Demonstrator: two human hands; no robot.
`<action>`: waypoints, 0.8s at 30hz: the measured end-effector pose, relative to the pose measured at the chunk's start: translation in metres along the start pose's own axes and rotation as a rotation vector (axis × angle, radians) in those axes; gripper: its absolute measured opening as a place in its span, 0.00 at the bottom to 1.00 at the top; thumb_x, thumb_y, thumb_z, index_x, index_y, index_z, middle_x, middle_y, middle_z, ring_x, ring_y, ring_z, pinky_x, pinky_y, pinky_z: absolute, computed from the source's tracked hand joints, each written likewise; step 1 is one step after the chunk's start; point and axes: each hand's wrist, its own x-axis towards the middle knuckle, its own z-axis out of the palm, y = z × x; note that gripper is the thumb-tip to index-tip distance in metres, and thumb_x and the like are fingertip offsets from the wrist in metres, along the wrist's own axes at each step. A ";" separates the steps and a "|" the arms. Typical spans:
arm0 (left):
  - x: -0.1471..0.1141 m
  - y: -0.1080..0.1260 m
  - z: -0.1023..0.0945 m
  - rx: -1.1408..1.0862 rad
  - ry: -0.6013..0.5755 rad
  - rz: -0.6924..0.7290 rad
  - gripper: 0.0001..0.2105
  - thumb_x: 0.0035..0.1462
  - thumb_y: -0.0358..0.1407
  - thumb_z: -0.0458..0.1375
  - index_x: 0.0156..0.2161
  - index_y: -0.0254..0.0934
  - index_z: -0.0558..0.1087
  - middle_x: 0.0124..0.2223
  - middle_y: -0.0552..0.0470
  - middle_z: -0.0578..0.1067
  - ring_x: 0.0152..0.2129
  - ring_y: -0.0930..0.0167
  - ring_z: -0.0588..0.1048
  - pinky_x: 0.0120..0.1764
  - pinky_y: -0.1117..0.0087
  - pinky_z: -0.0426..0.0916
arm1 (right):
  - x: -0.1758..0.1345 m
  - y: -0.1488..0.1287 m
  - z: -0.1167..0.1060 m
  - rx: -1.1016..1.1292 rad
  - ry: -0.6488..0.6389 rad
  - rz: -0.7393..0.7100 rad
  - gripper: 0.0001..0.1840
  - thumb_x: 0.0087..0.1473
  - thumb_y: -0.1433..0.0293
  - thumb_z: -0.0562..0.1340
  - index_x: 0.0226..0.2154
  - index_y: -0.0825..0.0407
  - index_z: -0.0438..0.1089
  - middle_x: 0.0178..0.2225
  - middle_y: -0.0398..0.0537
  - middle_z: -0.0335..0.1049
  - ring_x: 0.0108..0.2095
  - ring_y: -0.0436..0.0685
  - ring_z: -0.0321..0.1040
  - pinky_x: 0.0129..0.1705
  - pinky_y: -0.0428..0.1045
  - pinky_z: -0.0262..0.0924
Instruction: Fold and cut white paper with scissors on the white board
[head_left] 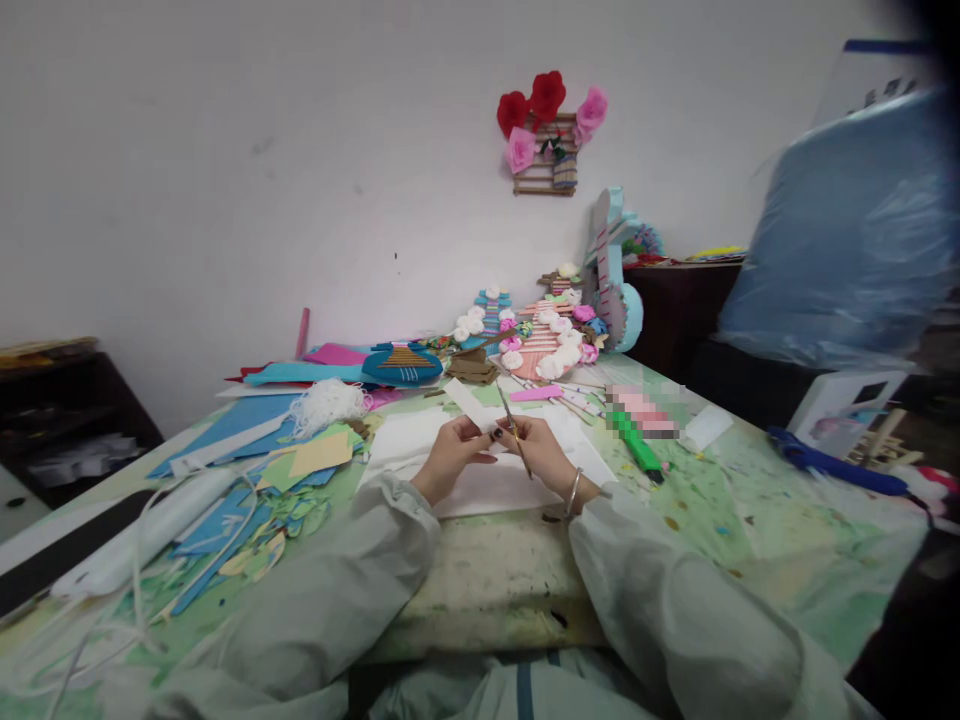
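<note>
My left hand is closed on a white paper strip, which sticks up and to the left past the fingers. Close beside it, my right hand is closed too, with a slim, dark, pointed metal tool slanting across its fingers. The tool looks like tweezers or narrow scissors; I cannot make out which. The fingertips of both hands meet near the strip's lower end, and what lies between them is partly hidden. Below the hands, white paper sheets lie on the table.
Paper scraps, white string and a long white bar with a cord lie on the left. A green box cutter lies on the right, with a blue-handled tool farther right. Flower-decorated crafts stand behind.
</note>
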 end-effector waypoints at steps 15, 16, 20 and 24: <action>0.007 0.008 -0.021 0.300 0.296 0.319 0.18 0.45 0.42 0.60 0.40 0.34 0.64 0.37 0.45 0.75 0.31 0.68 0.75 0.26 0.73 0.64 | -0.004 -0.006 -0.007 0.030 -0.004 0.054 0.15 0.37 0.61 0.66 0.24 0.54 0.67 0.21 0.40 0.64 0.24 0.50 0.60 0.26 0.45 0.54; 0.009 0.008 -0.025 0.326 0.340 0.344 0.20 0.45 0.43 0.60 0.42 0.35 0.64 0.43 0.43 0.73 0.37 0.67 0.74 0.31 0.72 0.65 | -0.005 -0.007 -0.008 0.056 -0.041 0.059 0.14 0.37 0.61 0.66 0.25 0.54 0.68 0.22 0.40 0.65 0.25 0.50 0.61 0.27 0.45 0.55; 0.015 0.006 -0.038 0.226 0.143 0.108 0.28 0.45 0.47 0.60 0.50 0.38 0.62 0.54 0.41 0.67 0.49 0.64 0.68 0.42 0.67 0.65 | -0.010 -0.014 -0.008 0.033 -0.224 0.041 0.12 0.39 0.63 0.66 0.24 0.54 0.68 0.22 0.39 0.65 0.24 0.49 0.61 0.28 0.44 0.55; 0.014 0.001 -0.041 0.088 -0.217 -0.116 0.26 0.44 0.50 0.61 0.46 0.36 0.69 0.44 0.42 0.74 0.37 0.66 0.74 0.37 0.67 0.66 | -0.015 -0.021 -0.008 0.078 -0.306 0.030 0.11 0.41 0.63 0.66 0.26 0.54 0.69 0.24 0.40 0.67 0.27 0.49 0.63 0.31 0.44 0.57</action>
